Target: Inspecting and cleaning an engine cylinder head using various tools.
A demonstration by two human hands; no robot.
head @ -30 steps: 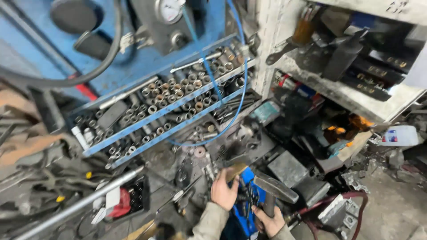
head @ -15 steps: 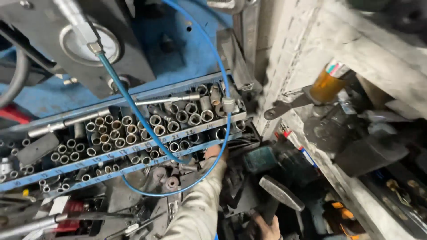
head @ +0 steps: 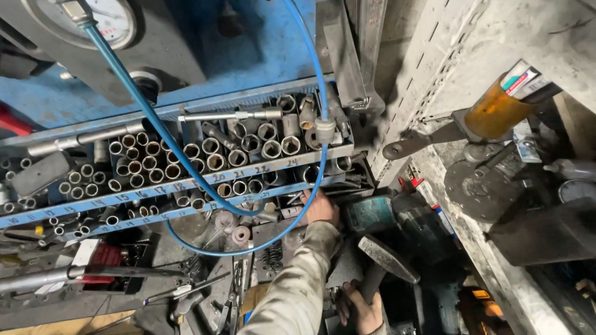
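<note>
My left hand point(head: 320, 208), in a camouflage sleeve, reaches up to the dark clutter just under the right end of the blue socket rack point(head: 186, 186). Its fingertips are buried among metal parts, so its grip is hidden. Low down, my right hand point(head: 362, 312) is closed around the handle of a hammer point(head: 388, 258), whose steel head points up and to the right. A blue air hose point(head: 205, 186) loops in front of the rack and passes just left of my left hand.
Rows of sockets fill the rack, with a ratchet extension bar point(head: 230, 115) lying above them. A pressure gauge point(head: 115, 18) sits top left. A grey shelf point(head: 496, 248) at right holds an amber bottle point(head: 496, 108) and a disc. Springs and loose tools point(head: 205, 291) crowd the bench.
The view has closed in on the socket rack. My left hand has risen from the low clutter to the rack's underside. My right hand stays low.
</note>
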